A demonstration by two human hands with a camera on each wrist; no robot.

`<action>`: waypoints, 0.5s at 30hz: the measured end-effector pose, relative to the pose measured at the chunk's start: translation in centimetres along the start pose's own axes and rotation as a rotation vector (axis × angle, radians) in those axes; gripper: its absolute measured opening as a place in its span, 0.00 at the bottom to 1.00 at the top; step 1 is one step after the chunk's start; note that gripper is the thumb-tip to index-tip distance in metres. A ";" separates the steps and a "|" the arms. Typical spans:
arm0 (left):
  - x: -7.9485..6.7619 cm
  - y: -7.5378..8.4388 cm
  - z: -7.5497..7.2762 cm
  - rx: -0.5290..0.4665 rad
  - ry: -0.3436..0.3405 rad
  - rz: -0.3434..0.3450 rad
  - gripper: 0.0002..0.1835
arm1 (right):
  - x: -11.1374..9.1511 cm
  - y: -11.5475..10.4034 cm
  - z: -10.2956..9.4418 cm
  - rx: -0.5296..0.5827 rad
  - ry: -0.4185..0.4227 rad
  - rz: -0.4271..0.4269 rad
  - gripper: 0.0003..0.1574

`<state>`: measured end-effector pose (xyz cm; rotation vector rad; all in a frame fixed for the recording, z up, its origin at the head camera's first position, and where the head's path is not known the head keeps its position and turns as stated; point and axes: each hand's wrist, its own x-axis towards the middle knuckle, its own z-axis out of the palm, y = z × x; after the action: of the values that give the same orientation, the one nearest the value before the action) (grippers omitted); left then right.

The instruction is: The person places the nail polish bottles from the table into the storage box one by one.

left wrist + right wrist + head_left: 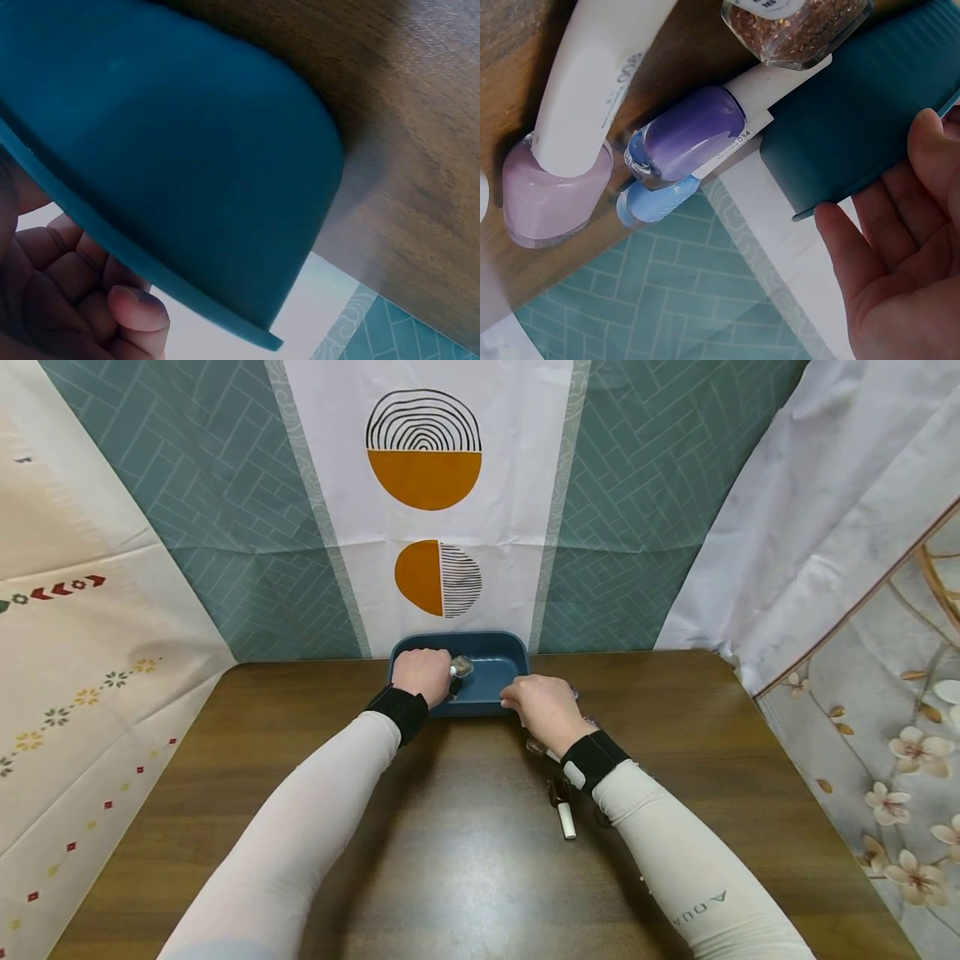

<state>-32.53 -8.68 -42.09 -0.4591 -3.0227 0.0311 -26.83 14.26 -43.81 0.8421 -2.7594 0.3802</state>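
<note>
A blue bin (491, 710) stands at the back of the table, a hand at each end. My left hand (422, 672) curls over the bin's left side and pinches a clear-glass nail polish bottle (462, 666) at its white cap. In the left wrist view the bin wall (217, 165) hides that bottle; curled fingers (71, 274) show past the rim. Beside the bin's right front corner is my right hand (543, 703), its fingers (889, 214) loosely bent at the rim, with nothing visible between them. Under its wrist, pale pink (555, 199), purple (694, 131) and light blue (656, 202) polish bottles lie close together.
A copper-glitter polish bottle (799, 34) lies beside the bin in the right wrist view. Nearer me, a dark polish bottle with a white cap (566, 820) lies on the wooden table (450, 868). A patterned cloth (510, 485) hangs right behind the bin.
</note>
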 end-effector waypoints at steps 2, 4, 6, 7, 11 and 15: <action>0.3 0.1 0.1 0.003 -0.008 -0.008 0.09 | 0.0 0.1 0.1 0.000 0.005 -0.004 0.08; 0.6 0.1 0.3 0.010 -0.013 -0.013 0.09 | 0.0 0.2 0.2 -0.004 0.008 -0.005 0.09; 1.1 -0.2 1.3 0.016 0.010 -0.002 0.12 | 0.0 0.3 0.3 -0.008 0.007 -0.003 0.08; 1.2 -0.2 1.5 0.018 0.004 -0.001 0.12 | 0.0 0.4 0.3 -0.008 0.005 0.000 0.08; 1.5 -0.1 2.0 0.028 -0.024 -0.011 0.14 | -0.1 0.6 0.4 -0.007 -0.004 0.006 0.08; 1.4 0.3 1.2 0.031 -0.080 -0.041 0.12 | 0.1 0.7 0.4 -0.005 -0.004 0.002 0.09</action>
<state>-33.89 -7.94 -43.19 -0.4023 -3.1043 0.0965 -27.31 14.61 -44.32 0.8397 -2.7635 0.3727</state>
